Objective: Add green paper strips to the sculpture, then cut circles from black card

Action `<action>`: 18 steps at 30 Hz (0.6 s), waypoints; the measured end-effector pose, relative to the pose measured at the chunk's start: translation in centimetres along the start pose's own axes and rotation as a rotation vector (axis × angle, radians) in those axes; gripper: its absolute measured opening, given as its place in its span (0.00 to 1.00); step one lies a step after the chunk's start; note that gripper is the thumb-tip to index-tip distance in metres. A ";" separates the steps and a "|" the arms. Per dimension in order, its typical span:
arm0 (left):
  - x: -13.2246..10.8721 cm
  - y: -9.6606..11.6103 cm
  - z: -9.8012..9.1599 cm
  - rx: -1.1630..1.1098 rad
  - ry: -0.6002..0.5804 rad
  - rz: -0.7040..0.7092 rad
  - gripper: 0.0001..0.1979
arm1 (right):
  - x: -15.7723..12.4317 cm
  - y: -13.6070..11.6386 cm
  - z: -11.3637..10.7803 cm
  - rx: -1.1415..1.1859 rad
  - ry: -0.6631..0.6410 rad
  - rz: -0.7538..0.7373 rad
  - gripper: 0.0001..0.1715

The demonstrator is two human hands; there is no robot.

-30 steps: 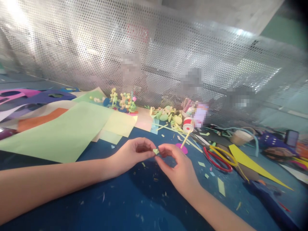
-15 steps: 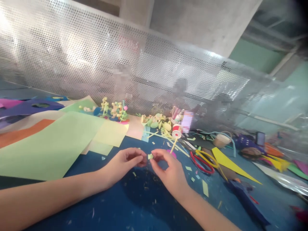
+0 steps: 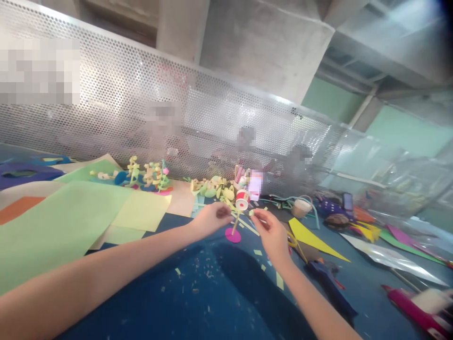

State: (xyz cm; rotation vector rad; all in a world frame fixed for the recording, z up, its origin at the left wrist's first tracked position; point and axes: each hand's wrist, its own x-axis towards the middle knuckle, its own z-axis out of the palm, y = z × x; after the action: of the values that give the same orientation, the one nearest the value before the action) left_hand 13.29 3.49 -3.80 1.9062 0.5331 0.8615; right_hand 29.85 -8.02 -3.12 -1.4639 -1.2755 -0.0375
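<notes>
A small, pale green piece is pinched in the right hand, at its left-hand fingertips, above the blue counter. Left of it, a yellowish stick rises from a round magenta base to a red-and-white drum. The left hand curls loosely beside the stick; whether it grips anything, I cannot tell.

The pinched piece at five o'clock looks papery, the green sheet at eight matt, the silvery sheet at four glossy.
</notes>
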 end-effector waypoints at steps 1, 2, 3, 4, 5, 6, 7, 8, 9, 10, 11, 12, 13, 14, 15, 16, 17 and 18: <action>0.9 0.1 0.7 -0.014 0.007 0.019 0.13 | 0.0 0.1 0.1 0.007 -0.006 -0.005 0.15; 1.6 0.2 1.4 -0.028 0.012 0.037 0.12 | 0.0 0.1 0.2 0.014 -0.012 -0.010 0.14; 2.1 0.3 1.8 -0.044 0.013 0.053 0.11 | 0.0 0.1 0.2 0.022 -0.018 -0.015 0.14; 2.4 0.3 2.2 -0.061 0.012 0.068 0.10 | 0.0 0.1 0.3 0.030 -0.026 -0.018 0.13; 2.5 0.3 2.3 -0.081 0.006 0.081 0.09 | -0.1 0.0 0.3 0.039 -0.038 -0.020 0.13; 2.4 0.3 2.4 -0.102 -0.004 0.092 0.08 | -0.1 0.0 0.3 0.048 -0.053 -0.020 0.12; 2.3 0.3 2.3 -0.123 -0.016 0.100 0.08 | -0.2 0.0 0.4 0.057 -0.070 -0.019 0.12; 2.0 0.3 2.2 -0.142 -0.030 0.105 0.07 | -0.3 -0.1 0.5 0.064 -0.086 -0.017 0.11; 1.7 0.4 2.0 -0.159 -0.044 0.106 0.07 | -0.4 -0.1 0.6 0.069 -0.098 -0.015 0.11; 1.3 0.4 1.7 -0.172 -0.058 0.104 0.08 | -0.6 -0.1 0.7 0.072 -0.107 -0.013 0.10; 0.9 0.5 1.5 -0.184 -0.068 0.100 0.08 | -0.7 -0.2 0.9 0.073 -0.114 -0.011 0.10; 0.5 0.6 1.2 -0.191 -0.078 0.094 0.09 | -0.9 -0.2 1.1 0.073 -0.122 -0.009 0.10; 0.2 0.7 0.9 -0.193 -0.087 0.090 0.09 | -1.1 -0.3 1.2 0.071 -0.130 -0.007 0.10; -0.2 0.9 0.5 -0.189 -0.092 0.090 0.09 | -1.2 -0.3 1.3 0.068 -0.141 -0.006 0.10; -0.5 1.1 0.1 -0.179 -0.092 0.093 0.09 | -1.3 -0.3 1.4 0.063 -0.153 -0.005 0.10; -0.7 1.3 -0.3 -0.165 -0.088 0.098 0.09 | -1.5 -0.3 1.5 0.057 -0.166 -0.003 0.10; -0.9 1.5 -0.7 -0.148 -0.080 0.103 0.09 | -1.5 -0.2 1.5 0.049 -0.179 0.000 0.10; -1.0 1.7 -1.2 -0.129 -0.068 0.109 0.09 | -1.6 0.0 1.6 0.038 -0.190 0.004 0.10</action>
State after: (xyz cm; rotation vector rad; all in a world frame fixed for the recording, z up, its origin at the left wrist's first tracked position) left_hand 11.73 2.70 -2.25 1.8522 0.3270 0.8758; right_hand 28.26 -7.94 -4.68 -1.4641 -1.4184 0.1314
